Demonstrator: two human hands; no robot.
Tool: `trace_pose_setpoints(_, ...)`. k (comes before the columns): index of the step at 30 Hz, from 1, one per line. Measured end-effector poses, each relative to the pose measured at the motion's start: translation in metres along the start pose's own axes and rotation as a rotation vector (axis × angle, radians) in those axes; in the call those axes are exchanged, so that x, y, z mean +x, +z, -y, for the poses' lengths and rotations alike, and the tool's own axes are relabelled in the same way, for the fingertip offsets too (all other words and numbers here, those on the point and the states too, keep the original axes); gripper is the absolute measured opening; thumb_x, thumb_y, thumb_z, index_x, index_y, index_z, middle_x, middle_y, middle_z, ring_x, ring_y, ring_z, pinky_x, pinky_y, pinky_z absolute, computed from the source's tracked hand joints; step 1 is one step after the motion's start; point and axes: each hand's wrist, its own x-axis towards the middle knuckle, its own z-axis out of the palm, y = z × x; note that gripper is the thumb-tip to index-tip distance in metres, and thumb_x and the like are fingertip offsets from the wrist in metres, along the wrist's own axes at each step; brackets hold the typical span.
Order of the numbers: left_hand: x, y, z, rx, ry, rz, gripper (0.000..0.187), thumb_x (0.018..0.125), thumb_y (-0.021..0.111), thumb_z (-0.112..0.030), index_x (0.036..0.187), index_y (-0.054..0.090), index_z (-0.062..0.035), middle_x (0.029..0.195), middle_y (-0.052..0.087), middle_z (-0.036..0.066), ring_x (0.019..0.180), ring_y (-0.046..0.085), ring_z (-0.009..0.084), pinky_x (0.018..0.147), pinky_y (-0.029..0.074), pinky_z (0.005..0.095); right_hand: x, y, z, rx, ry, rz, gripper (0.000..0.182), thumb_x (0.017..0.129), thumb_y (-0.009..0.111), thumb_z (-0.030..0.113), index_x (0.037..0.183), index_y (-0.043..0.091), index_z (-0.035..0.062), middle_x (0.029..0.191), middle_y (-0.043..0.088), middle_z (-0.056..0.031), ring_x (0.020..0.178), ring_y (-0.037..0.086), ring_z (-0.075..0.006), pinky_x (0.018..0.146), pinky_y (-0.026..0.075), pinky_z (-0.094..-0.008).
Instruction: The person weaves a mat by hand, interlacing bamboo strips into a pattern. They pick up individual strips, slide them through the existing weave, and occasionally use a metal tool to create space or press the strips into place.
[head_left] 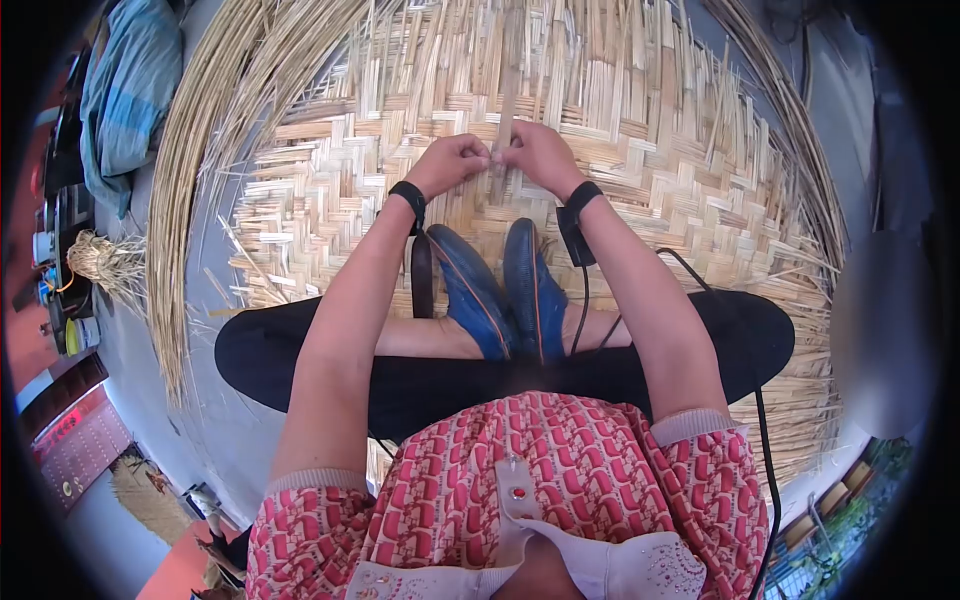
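Observation:
A large mat of flat, pale straw-coloured strips lies on the ground, woven in a zigzag pattern. Near its middle, my left hand is closed with fingertips pinched just above the weave; what they hold is too small to make out. Right beside it, my right hand pinches a flat brownish strip that runs away from me over the mat. The two hands nearly touch at the fingertips. Long unwoven strips stick out at the mat's far side.
My blue shoes stand on the mat below my hands. Long loose stalks curve along the left side. A blue cloth lies at the upper left, above a tied straw bundle. A black cable hangs at the right.

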Motion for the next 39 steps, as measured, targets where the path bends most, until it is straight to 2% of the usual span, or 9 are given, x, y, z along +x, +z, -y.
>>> trace_pose_setpoints(3, -0.003, -0.002, -0.002, -0.135, -0.046, -0.002, 0.009, 0.093, 0.066, -0.014, 0.098, 0.066, -0.0064, 0.077, 0.058, -0.004, 0.067, 0.052, 0.0046, 0.06, 0.042, 0.0208, -0.006, 0.01, -0.01, 0.275, -0.051, -0.155, 0.026, 0.08, 0.076, 0.016, 0.102, 0.068, 0.0048, 0.083, 0.069, -0.0107, 0.076, 0.067, -0.0235, 0.068, 0.05, -0.0356)
trace_pose_setpoints(7, -0.003, 0.0, 0.005, -0.155, -0.038, -0.013, 0.01, 0.093, 0.066, -0.014, 0.1, 0.066, -0.0065, 0.077, 0.058, -0.004, 0.068, 0.052, 0.005, 0.061, 0.042, 0.0211, -0.014, 0.019, -0.017, 0.288, -0.008, -0.139, 0.027, 0.079, 0.077, 0.016, 0.102, 0.068, 0.0047, 0.081, 0.069, -0.0087, 0.074, 0.066, -0.0199, 0.068, 0.05, -0.0338)
trace_pose_setpoints(12, -0.003, -0.008, -0.013, -0.222, -0.145, -0.012, 0.013, 0.094, 0.065, -0.014, 0.105, 0.066, -0.0068, 0.082, 0.063, -0.002, 0.072, 0.058, 0.0056, 0.063, 0.045, 0.0218, -0.013, 0.017, -0.004, 0.126, 0.032, -0.113, 0.029, 0.08, 0.077, 0.018, 0.105, 0.069, 0.0081, 0.081, 0.069, -0.0096, 0.076, 0.067, -0.0249, 0.069, 0.05, -0.0372)
trace_pose_setpoints(18, -0.003, -0.002, -0.012, -0.369, -0.009, -0.092, 0.018, 0.095, 0.064, -0.014, 0.111, 0.067, -0.0078, 0.086, 0.066, -0.003, 0.074, 0.06, 0.0059, 0.068, 0.048, 0.0212, -0.019, 0.017, 0.007, 0.094, -0.041, -0.188, 0.028, 0.08, 0.076, 0.021, 0.104, 0.068, 0.0087, 0.084, 0.07, -0.0117, 0.079, 0.068, -0.0292, 0.069, 0.051, -0.0395)
trace_pose_setpoints(22, 0.004, -0.003, -0.012, -0.294, -0.011, -0.059, 0.032, 0.091, 0.056, -0.001, 0.12, 0.065, -0.0091, 0.1, 0.066, -0.002, 0.089, 0.061, 0.0069, 0.076, 0.049, 0.0229, -0.002, 0.012, -0.001, -0.079, 0.111, -0.117, 0.031, 0.08, 0.076, 0.021, 0.106, 0.068, 0.0079, 0.086, 0.07, -0.0139, 0.081, 0.068, -0.0304, 0.071, 0.052, -0.0393)
trace_pose_setpoints(24, 0.005, -0.002, -0.016, -0.298, -0.021, -0.055, 0.036, 0.089, 0.054, 0.001, 0.123, 0.064, -0.0093, 0.103, 0.065, -0.001, 0.093, 0.061, 0.0078, 0.077, 0.049, 0.0236, -0.005, 0.014, -0.011, -0.04, 0.121, -0.068, 0.033, 0.079, 0.078, 0.02, 0.107, 0.067, 0.0059, 0.085, 0.07, -0.0128, 0.08, 0.069, -0.0265, 0.072, 0.052, -0.0374)
trace_pose_setpoints(27, 0.007, -0.003, -0.026, -0.292, -0.019, -0.031, 0.041, 0.087, 0.053, 0.001, 0.126, 0.062, -0.0089, 0.107, 0.065, 0.001, 0.098, 0.061, 0.0096, 0.079, 0.049, 0.0246, -0.02, 0.015, -0.029, 0.442, 0.064, -0.044, 0.032, 0.082, 0.077, 0.014, 0.109, 0.067, 0.0015, 0.089, 0.071, -0.0105, 0.081, 0.068, -0.0191, 0.071, 0.052, -0.032)
trace_pose_setpoints(31, -0.003, 0.007, -0.026, -0.314, 0.049, 0.057, 0.041, 0.087, 0.055, -0.001, 0.127, 0.061, -0.007, 0.108, 0.065, 0.003, 0.099, 0.061, 0.0118, 0.08, 0.05, 0.026, -0.033, 0.017, -0.017, 0.594, -0.056, -0.148, 0.031, 0.084, 0.075, 0.011, 0.112, 0.066, 0.0016, 0.091, 0.072, -0.0096, 0.082, 0.069, -0.0178, 0.072, 0.052, -0.0312)
trace_pose_setpoints(39, -0.003, 0.008, -0.038, -0.206, 0.101, 0.045, 0.036, 0.088, 0.069, -0.013, 0.123, 0.063, -0.0067, 0.105, 0.066, 0.003, 0.097, 0.061, 0.0127, 0.084, 0.049, 0.0286, -0.022, 0.026, -0.001, 0.057, -0.034, -0.178, 0.027, 0.088, 0.066, 0.015, 0.114, 0.067, 0.0082, 0.094, 0.071, -0.0185, 0.088, 0.068, -0.0338, 0.075, 0.053, -0.0394)
